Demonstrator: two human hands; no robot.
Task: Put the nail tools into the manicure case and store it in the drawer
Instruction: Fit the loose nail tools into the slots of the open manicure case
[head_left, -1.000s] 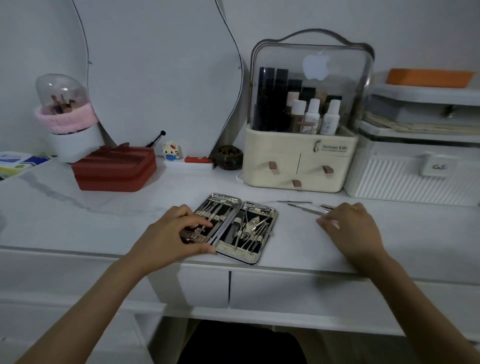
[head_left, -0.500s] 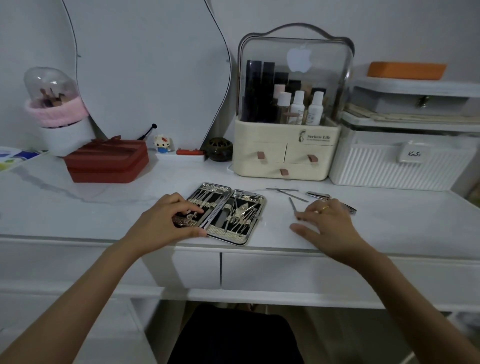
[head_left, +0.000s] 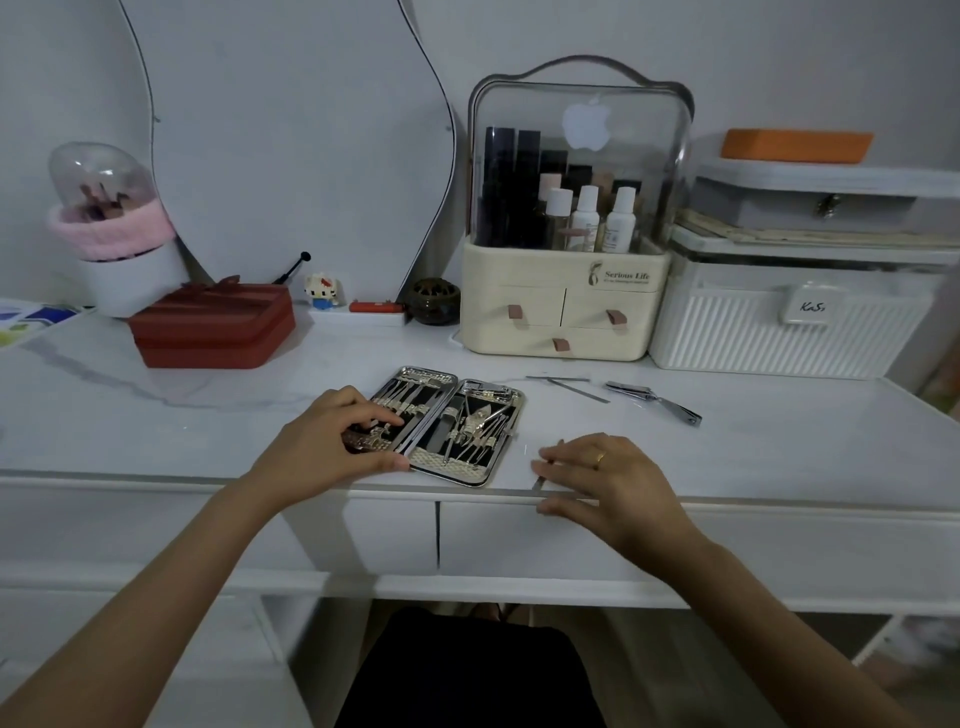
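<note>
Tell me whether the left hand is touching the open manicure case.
Touching. The head view shows the left hand resting on the left half of the manicure case, fingers lying across the tools there and thumb against its near edge.

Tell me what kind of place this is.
Most likely a dressing table in a home bedroom. A curvy mirror leans at the back, a clear-lidded cosmetics organiser holds bottles, and an open manicure case lies on the white marbled tabletop above closed drawers.

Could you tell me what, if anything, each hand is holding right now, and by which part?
Right hand pins a thin metal tool flat at the desk edge; left hand rests on the open manicure case, gripping nothing.
</note>
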